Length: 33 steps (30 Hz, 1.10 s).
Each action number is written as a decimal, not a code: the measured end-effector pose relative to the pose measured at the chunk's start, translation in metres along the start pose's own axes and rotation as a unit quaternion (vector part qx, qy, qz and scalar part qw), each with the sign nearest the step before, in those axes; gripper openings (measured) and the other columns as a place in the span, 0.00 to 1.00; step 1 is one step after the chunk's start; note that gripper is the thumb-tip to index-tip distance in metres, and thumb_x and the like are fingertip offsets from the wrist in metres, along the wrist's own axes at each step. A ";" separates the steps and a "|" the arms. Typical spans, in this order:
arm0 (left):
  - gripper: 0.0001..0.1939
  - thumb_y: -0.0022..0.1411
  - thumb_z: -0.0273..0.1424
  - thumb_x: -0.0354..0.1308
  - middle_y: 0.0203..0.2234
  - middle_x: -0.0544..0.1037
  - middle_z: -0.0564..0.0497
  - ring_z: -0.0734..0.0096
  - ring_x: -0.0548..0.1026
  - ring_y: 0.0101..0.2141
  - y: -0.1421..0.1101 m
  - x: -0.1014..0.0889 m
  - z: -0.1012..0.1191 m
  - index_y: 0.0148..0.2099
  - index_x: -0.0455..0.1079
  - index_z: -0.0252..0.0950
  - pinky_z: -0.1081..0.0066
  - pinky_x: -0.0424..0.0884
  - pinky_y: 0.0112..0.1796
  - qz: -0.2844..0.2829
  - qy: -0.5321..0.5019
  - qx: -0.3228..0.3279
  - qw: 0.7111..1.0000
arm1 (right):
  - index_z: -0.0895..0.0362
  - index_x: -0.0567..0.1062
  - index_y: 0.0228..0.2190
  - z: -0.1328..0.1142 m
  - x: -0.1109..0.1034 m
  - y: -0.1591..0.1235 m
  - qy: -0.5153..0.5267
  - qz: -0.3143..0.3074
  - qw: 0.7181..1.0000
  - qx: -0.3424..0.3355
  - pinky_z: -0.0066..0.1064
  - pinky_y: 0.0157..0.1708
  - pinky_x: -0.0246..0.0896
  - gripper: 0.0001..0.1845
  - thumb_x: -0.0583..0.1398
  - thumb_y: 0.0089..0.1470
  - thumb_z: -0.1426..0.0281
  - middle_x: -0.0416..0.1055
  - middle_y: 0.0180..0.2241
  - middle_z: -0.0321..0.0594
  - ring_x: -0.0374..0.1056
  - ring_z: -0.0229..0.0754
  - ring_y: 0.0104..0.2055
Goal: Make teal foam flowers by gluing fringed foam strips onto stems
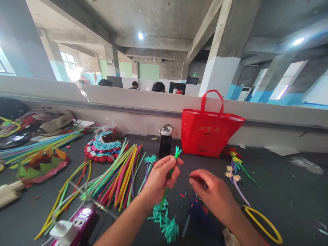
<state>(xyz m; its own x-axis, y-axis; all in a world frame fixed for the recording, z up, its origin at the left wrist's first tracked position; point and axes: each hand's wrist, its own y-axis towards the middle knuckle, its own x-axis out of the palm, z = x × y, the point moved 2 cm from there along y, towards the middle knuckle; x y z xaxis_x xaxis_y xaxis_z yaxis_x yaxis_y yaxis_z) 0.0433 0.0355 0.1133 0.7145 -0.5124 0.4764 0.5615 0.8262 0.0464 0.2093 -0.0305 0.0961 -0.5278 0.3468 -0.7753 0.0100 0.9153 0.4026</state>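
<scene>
My left hand [161, 177] is closed around a green pipe-cleaner stem [164, 198] topped by a small teal flower [177, 152], held upright over the dark table [282, 191]. My right hand [211, 193] hovers just to the right of it with fingertips pinched together; what they hold, if anything, I cannot make out. Below the hands lies a heap of short teal pipe-cleaner pieces [165, 222]. A fan of colourful pipe cleaners [119, 177] lies to the left.
A red tote bag [208, 131] stands against the grey partition, with a dark bottle [165, 141] beside it. Finished flowers [237, 169] and a yellow loop [263, 222] lie right. A round blue-and-red craft piece [105, 147], a purple glue gun [79, 223] and leaf shapes [42, 162] sit left.
</scene>
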 end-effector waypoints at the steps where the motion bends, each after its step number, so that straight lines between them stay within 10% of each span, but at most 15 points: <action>1: 0.13 0.66 0.38 0.55 0.15 0.62 0.59 0.84 0.50 0.14 0.000 0.000 0.001 0.39 0.71 0.32 0.76 0.42 0.18 -0.002 0.001 0.003 1.000 | 0.52 0.76 0.36 0.009 0.009 -0.006 -0.038 -0.039 0.998 0.023 0.32 0.35 0.66 0.06 0.58 0.59 0.68 0.76 0.33 0.36 0.73 0.42 0.34; 5: 0.11 0.66 0.37 0.55 0.15 0.61 0.60 0.83 0.49 0.15 -0.002 -0.002 0.006 0.39 0.70 0.33 0.76 0.41 0.18 -0.012 -0.003 0.005 1.000 | 0.53 0.77 0.40 0.049 0.049 -0.044 -0.142 -0.158 0.973 0.087 0.39 0.46 0.68 0.14 0.63 0.49 0.71 0.79 0.40 0.41 0.75 0.51 0.45; 11: 0.09 0.65 0.36 0.57 0.16 0.61 0.60 0.84 0.48 0.15 0.000 -0.007 0.006 0.38 0.68 0.35 0.77 0.40 0.18 -0.026 -0.035 -0.004 0.999 | 0.57 0.73 0.52 0.087 0.078 -0.081 -0.171 -0.134 0.968 0.126 0.39 0.52 0.68 0.26 0.61 0.49 0.73 0.76 0.49 0.48 0.73 0.52 0.52; 26: 0.11 0.64 0.37 0.60 0.19 0.62 0.59 0.85 0.50 0.16 0.003 -0.009 0.002 0.38 0.69 0.33 0.76 0.40 0.18 -0.010 -0.044 0.003 0.999 | 0.61 0.74 0.48 0.083 0.086 -0.087 -0.263 -0.190 0.926 0.193 0.37 0.40 0.69 0.17 0.55 0.57 0.73 0.78 0.40 0.54 0.77 0.52 0.41; 33: 0.10 0.64 0.36 0.60 0.19 0.62 0.59 0.84 0.50 0.16 0.002 -0.011 0.007 0.38 0.69 0.33 0.76 0.42 0.18 -0.003 -0.044 0.023 0.999 | 0.61 0.72 0.47 0.089 0.078 -0.086 -0.143 -0.153 0.944 0.256 0.37 0.48 0.67 0.21 0.56 0.48 0.77 0.77 0.46 0.53 0.75 0.51 0.48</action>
<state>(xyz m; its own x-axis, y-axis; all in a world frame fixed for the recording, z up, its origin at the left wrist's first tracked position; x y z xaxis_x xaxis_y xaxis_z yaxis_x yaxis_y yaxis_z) 0.0336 0.0440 0.1145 0.6709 -0.4959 0.5513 0.5439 0.8345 0.0887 0.2433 -0.0642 -0.0425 -0.3228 0.0250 -0.9461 0.3413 0.9355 -0.0917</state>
